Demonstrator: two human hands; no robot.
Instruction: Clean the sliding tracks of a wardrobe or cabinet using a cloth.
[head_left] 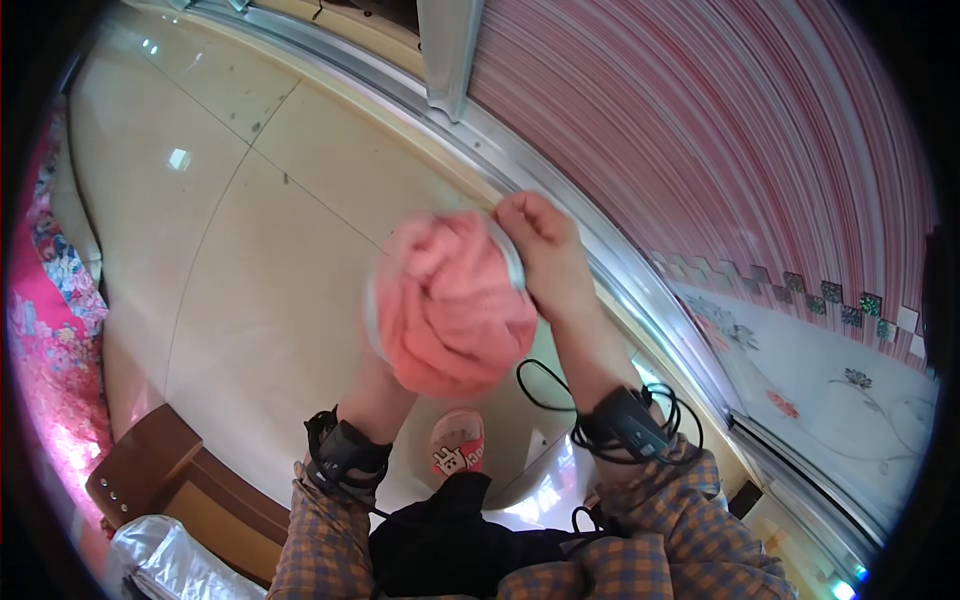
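A bunched pink cloth with a pale edging hangs in front of me above the floor, gathered into a round shape and a little smeared by motion. At its upper right edge my right hand is closed, fingers curled in, gripping the rim. My left hand reaches up behind the cloth from below; only the part near the wrist shows, and its fingers are hidden.
Glossy beige tiles cover the floor. A sliding door with a striped pink panel stands close on the right. At lower left are a brown wooden piece, clear plastic wrap and pink floral fabric. Black cables loop by my right wrist.
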